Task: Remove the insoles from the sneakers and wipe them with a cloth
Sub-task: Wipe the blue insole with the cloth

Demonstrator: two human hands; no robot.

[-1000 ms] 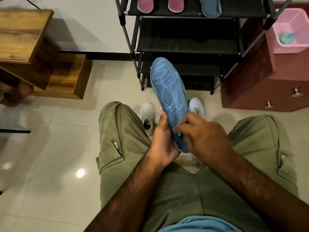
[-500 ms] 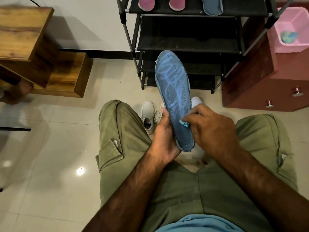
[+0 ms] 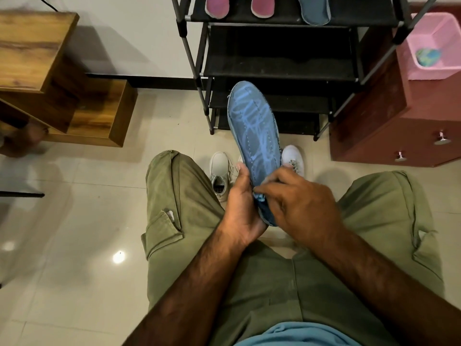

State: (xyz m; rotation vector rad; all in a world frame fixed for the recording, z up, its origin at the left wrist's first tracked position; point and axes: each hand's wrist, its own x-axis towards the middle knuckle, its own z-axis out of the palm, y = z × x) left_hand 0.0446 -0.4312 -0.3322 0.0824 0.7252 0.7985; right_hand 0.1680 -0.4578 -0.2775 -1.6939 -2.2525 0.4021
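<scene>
Wiping stage: the left hand (image 3: 240, 208) grips the heel end of the blue insole (image 3: 257, 131), fingers curled round its edge, holding it toe-up above the white sneakers (image 3: 219, 168) on the floor. The right hand (image 3: 299, 208) bunches its fingers on a mostly hidden pale-blue cloth (image 3: 259, 196), pressed to the insole near the heel. The insole looks thin, light and floppy, with a grippy stitched fabric face, so it is best held at the heel and backed from behind; the free toe end would probably bend under hard rubbing.
</scene>
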